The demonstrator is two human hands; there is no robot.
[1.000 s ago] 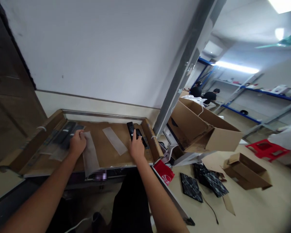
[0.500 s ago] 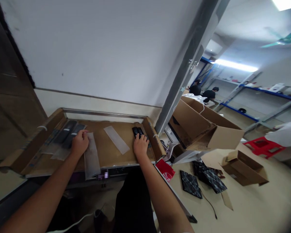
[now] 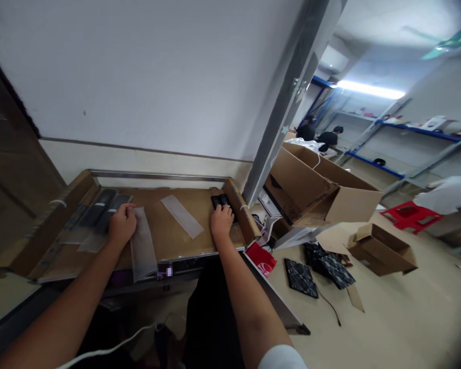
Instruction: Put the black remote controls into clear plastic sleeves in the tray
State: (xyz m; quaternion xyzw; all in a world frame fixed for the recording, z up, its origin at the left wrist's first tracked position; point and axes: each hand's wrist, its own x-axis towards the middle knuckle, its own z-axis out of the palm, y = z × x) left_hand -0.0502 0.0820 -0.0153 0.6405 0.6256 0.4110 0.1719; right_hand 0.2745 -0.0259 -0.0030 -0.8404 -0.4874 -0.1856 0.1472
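Note:
My left hand [image 3: 122,224] is closed at the top end of a frosted plastic sleeve [image 3: 143,246], which hangs over the near edge of the cardboard-lined worktable [image 3: 171,238]. To its left lie dark, flat items in clear sleeves [image 3: 99,205], each with a small white mark. A second frosted sleeve [image 3: 182,216] rests flat between my hands. At the right end, my right hand [image 3: 222,221] has its fingers curled over the near part of a pair of long black items [image 3: 219,200]. My fingers partly cover them, so their kind is unclear.
Cardboard rims [image 3: 243,211] bound the table's sides. Beyond a grey metal post [image 3: 278,113] stands a large open carton [image 3: 305,187]. Dark patterned panels [image 3: 300,278], a smaller carton [image 3: 382,248] and a red stool [image 3: 411,216] are on the floor. Two people [image 3: 328,139] sit far back.
The view has shifted slightly, so the surroundings sit a little higher and further left. Both hands keep about the same places by the sleeve and the black items.

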